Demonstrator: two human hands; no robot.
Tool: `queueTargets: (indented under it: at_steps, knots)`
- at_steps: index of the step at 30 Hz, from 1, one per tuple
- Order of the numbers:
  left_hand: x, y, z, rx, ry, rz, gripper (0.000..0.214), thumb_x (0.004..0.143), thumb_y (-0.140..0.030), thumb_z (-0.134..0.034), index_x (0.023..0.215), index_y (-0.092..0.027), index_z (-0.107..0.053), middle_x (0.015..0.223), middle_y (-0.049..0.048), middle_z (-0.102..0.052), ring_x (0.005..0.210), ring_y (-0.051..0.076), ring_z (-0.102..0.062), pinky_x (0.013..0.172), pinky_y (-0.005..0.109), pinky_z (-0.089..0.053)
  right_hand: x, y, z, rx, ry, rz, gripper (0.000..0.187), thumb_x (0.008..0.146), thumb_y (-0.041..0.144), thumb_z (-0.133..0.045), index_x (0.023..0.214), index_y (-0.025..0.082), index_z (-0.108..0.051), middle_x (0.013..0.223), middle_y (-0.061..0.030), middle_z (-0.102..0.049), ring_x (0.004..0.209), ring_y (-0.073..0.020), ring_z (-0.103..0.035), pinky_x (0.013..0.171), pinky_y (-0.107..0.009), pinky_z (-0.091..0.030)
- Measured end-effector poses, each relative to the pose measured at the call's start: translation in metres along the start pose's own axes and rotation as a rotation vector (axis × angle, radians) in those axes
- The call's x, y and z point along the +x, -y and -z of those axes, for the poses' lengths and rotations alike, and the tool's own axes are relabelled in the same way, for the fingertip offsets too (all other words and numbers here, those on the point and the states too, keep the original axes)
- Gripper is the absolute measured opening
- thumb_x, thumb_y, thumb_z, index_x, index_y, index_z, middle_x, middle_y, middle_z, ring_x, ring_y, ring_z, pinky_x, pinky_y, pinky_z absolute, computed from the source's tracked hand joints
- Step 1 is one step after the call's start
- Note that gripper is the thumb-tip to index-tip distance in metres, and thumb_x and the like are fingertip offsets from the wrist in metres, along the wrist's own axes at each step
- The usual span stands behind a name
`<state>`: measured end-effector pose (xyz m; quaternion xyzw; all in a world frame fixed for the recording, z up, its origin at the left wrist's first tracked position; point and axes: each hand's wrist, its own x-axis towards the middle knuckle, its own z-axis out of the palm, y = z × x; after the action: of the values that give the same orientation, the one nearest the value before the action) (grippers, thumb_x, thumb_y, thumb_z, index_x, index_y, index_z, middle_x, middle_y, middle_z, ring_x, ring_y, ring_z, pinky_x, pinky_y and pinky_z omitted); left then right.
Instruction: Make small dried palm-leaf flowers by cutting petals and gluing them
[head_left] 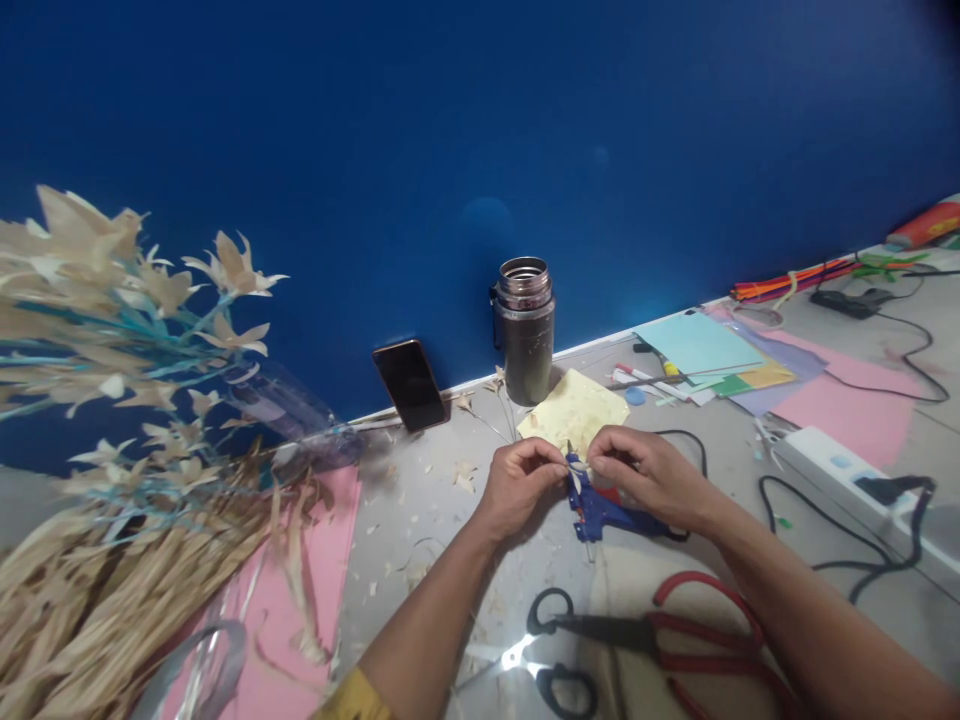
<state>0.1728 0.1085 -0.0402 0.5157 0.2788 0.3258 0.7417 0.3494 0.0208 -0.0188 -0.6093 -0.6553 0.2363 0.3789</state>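
My left hand (519,484) and my right hand (643,472) meet over the grey table (420,520), fingers pinched together on a small pale piece (575,468) between them. Directly under that piece lies a blue glue gun (600,512) with a black cord. Both hands are closed in a pinch. A yellowish sheet (574,412) lies just beyond the hands.
Black-handled scissors (551,640) and red-handled shears (697,625) lie near me. A steel flask (526,328) and a leaning phone (410,384) stand by the blue wall. Dried-leaf flowers (112,330) and pink paper (292,590) fill the left; coloured sheets (712,350), a power strip (855,470) and cables the right.
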Motion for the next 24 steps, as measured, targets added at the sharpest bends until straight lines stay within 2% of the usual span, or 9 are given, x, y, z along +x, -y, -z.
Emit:
queueTargets:
  at_steps: [11,19,24]
  knots:
    - [0.002,0.008,0.006,-0.018,0.050,0.015,0.027,0.063,-0.029,-0.087,0.081,-0.014,-0.074,0.063,0.0023,-0.065,0.055,0.011,-0.055,0.058,0.026,-0.045,-0.001,0.000,0.000,-0.007,0.051,0.005,0.020,0.094,0.028,-0.049,0.081,0.020,-0.062,0.078,-0.0021,-0.067,0.071,-0.0158,-0.059,0.067,-0.026,-0.042]
    - [0.001,0.008,0.004,-0.014,0.090,0.008,0.022,0.064,-0.028,-0.085,0.069,-0.012,-0.072,0.062,0.0027,-0.064,0.056,0.010,-0.053,0.059,0.026,-0.044,-0.002,0.000,0.001,-0.006,0.081,-0.033,0.018,0.093,0.029,-0.052,0.082,0.020,-0.064,0.077,-0.0016,-0.067,0.071,-0.0159,-0.058,0.065,-0.026,-0.041]
    - [0.001,0.012,0.006,-0.018,0.126,0.007,0.026,0.067,-0.031,-0.086,0.072,-0.012,-0.070,0.061,0.0020,-0.063,0.055,0.010,-0.053,0.059,0.026,-0.044,-0.002,0.000,-0.001,0.040,0.058,-0.079,0.019,0.091,0.029,-0.053,0.081,0.019,-0.065,0.074,-0.0009,-0.066,0.068,-0.0151,-0.057,0.062,-0.025,-0.041]
